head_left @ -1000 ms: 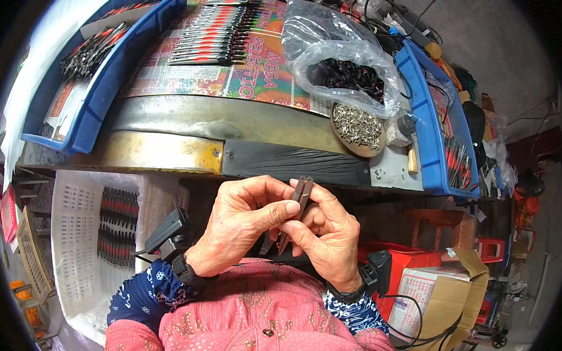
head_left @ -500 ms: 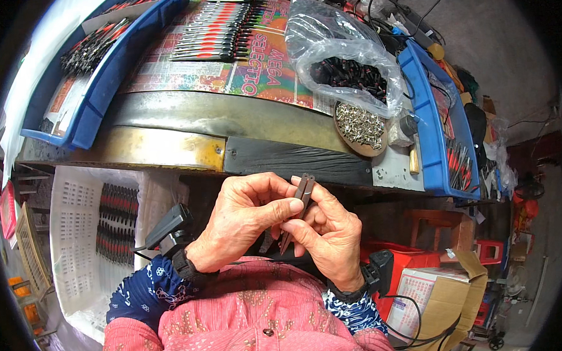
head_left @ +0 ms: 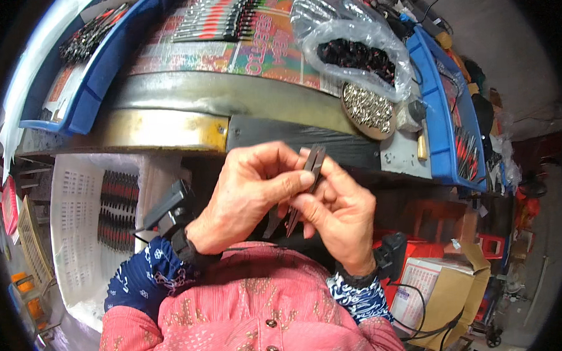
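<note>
Above my lap, both hands hold a slim dark brown piece with a slotted upper end and narrow lower legs; I cannot make out its exact kind. My left hand pinches its upper part between thumb and fingers. Just below that grip, the thumb and fingers of my right hand close around the lower part. The piece stands tilted, its top leaning right, and fingers hide much of its middle. Beyond the hands runs the bench's edge with a black strip.
On the bench lie rows of slim red, black and silver pieces, a clear bag of black parts and a round dish of small metal parts. Blue trays flank them. A white basket stands lower left, a cardboard box lower right.
The view has shifted, so the bench sits higher in the picture. Both hands appear slightly higher and further right, still gripping the dark piece in much the same way.
</note>
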`<state>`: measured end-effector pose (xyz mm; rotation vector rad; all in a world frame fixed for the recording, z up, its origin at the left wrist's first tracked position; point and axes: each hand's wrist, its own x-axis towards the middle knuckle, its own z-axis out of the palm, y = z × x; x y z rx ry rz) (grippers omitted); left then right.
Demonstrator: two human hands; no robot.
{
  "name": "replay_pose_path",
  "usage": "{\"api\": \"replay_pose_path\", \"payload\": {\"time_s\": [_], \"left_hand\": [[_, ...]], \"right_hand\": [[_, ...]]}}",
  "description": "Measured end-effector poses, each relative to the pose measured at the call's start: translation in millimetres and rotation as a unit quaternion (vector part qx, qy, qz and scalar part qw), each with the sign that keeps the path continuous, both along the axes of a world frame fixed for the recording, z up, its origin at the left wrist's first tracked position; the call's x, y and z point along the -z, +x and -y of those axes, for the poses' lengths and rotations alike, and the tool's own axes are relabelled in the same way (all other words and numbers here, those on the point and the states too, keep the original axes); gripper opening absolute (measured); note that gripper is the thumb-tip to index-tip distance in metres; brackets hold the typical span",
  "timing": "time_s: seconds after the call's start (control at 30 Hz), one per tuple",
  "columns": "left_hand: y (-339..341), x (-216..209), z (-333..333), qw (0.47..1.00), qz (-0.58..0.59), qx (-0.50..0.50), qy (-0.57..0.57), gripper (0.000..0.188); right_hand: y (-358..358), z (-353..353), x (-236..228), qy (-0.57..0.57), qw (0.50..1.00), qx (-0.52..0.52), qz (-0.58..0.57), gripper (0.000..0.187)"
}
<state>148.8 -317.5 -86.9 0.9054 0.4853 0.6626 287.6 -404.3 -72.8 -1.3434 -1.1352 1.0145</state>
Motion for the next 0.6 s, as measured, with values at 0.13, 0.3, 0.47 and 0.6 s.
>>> {"api": "replay_pose_path", "payload": {"time_s": [0.13, 0.3, 0.47, 0.6], "left_hand": [[2, -5, -4, 1.000, 0.020, 0.001, 0.000, 0.011], [4, -11, -14, 1.000, 0.012, 0.002, 0.013, 0.014], [6, -9, -16, 1.000, 0.007, -0.021, 0.014, 0.015], [5, -7, -18, 1.000, 0.005, -0.006, 0.021, 0.013]], "right_hand": [[5, -8, -8, 0.008, 1.000, -0.018, -0.001, 0.050], [5, -19, -17, 0.005, 0.999, -0.019, -0.037, 0.045], [5, -23, -21, 0.005, 0.999, -0.020, -0.033, 0.042], [4, -24, -19, 0.012, 0.999, -0.024, -0.034, 0.040]]}}
